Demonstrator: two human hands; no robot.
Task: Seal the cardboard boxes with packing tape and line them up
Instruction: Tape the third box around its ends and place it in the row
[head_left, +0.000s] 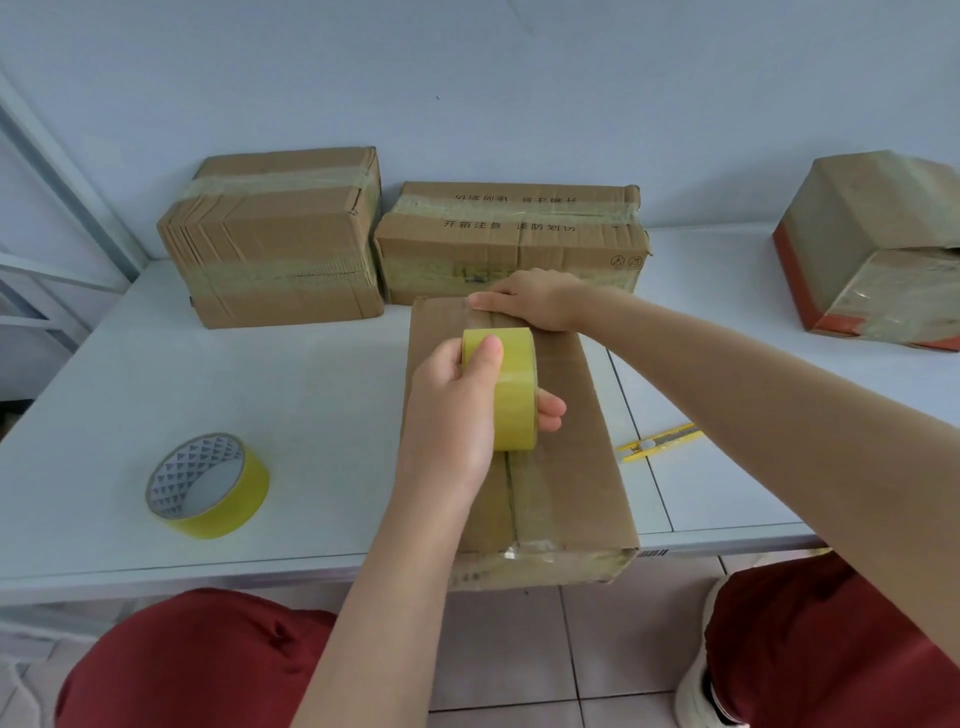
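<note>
Pale blue wall backs a white bench (311, 395) that carries everything. Far to the left of the person's fingers, a spare roll of yellow tape (208, 486) lies flat on the bench, well apart from both hands. Beyond the fingers, against the wall, two taped boxes sit side by side: the taller left box (270, 244) and the lower printed box (509, 244), just beside each other.

The left hand (452, 410) grips a yellow tape roll (511, 395) held on edge. The thumb lies over the roll's outer face and the fingers (550, 410) curl round its right side. The roll stands on the top of the near box (566, 467), over the centre seam. This box lies lengthwise directly under both hands, and its near end juts past the bench edge.

Just past the roll, the right hand (530, 304) presses on the far end of that box, thumb stretched flat to the left. Its other fingers drop out of sight over the far edge. A short stretch of tape appears to run from the roll to under this hand.

Right of the fingers, beside the box, a yellow utility knife (657, 442) lies on the bench. Far to the right, a tilted box (872, 244) with a red base rests near the wall.
</note>
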